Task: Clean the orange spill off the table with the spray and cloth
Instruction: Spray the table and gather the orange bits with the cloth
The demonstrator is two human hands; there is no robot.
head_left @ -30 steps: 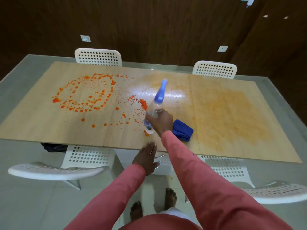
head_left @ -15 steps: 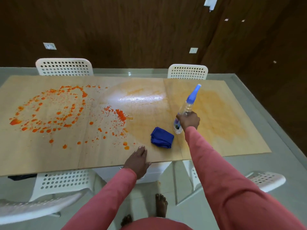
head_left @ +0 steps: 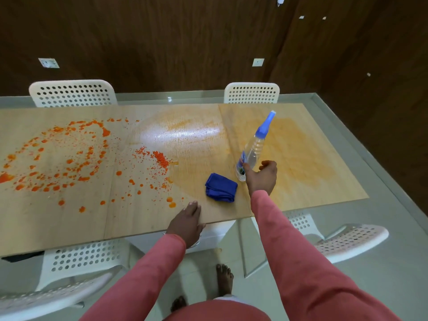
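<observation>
Head view. A person in pink sleeves stands at the near edge of a long light wooden table top. The folded blue cloth lies near that edge and serves as landmark. Just right of the cloth, the right hand has its fingers loosely spread around the base of a tilted clear plastic spray bottle with a blue nozzle; whether the thumb touches the bottle cannot be told. Left of the cloth and nearer the edge, the left hand rests flat on the table, fingers straight, holding nothing. Far left of the cloth, a ring of orange spill drops covers the wood. Right of the cloth lies a pale orange smear.
</observation>
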